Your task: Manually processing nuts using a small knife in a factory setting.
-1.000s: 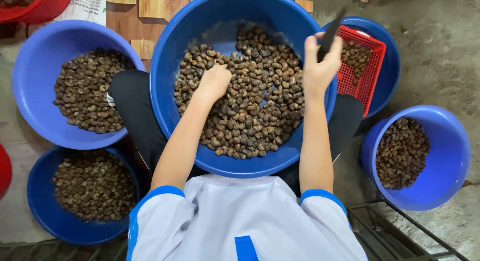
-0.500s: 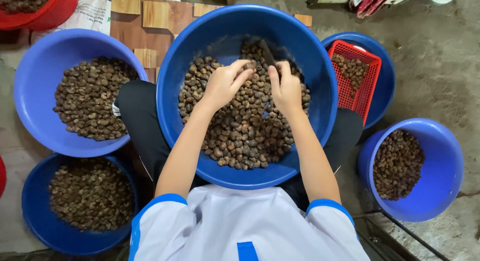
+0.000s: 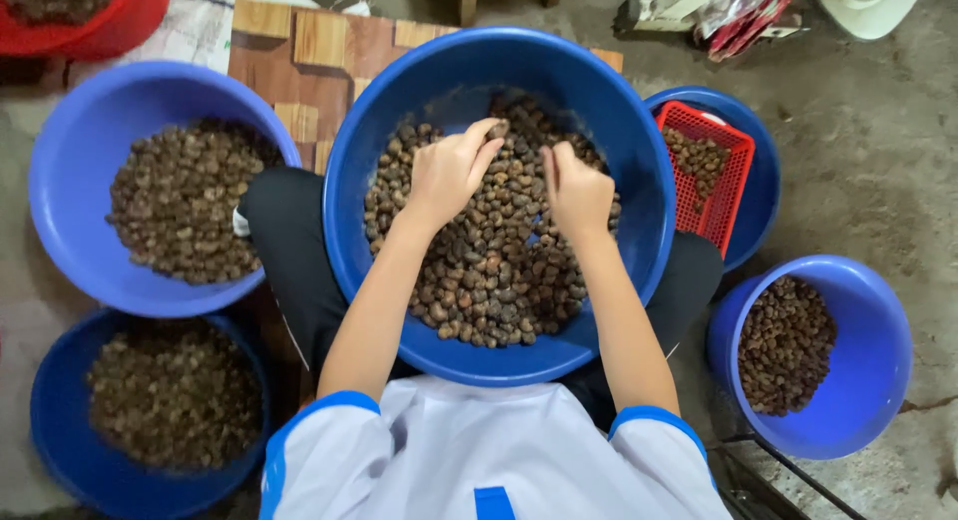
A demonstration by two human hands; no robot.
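Note:
A large blue basin (image 3: 639,151) rests on my lap, half full of brown nuts (image 3: 489,270). My left hand (image 3: 447,173) reaches over the heap and pinches a single nut (image 3: 496,131) at its fingertips. My right hand (image 3: 577,193) is just to the right of it, fingers closed, thumb pointing towards the left hand. It held a dark blade-like tool in the earlier frames; the blade is hidden now. The two hands are a few centimetres apart above the far half of the heap.
Blue basins of nuts stand at left (image 3: 60,181), lower left (image 3: 50,430) and lower right (image 3: 883,360). A red mesh basket (image 3: 723,196) with nuts sits in another blue basin. A red basin (image 3: 100,21), wooden board (image 3: 319,41) and packets (image 3: 718,6) lie beyond.
My right hand came down from the basin's right rim, where it held the dark tool upright, to meet the left hand over the nuts. The left hand picked up one nut.

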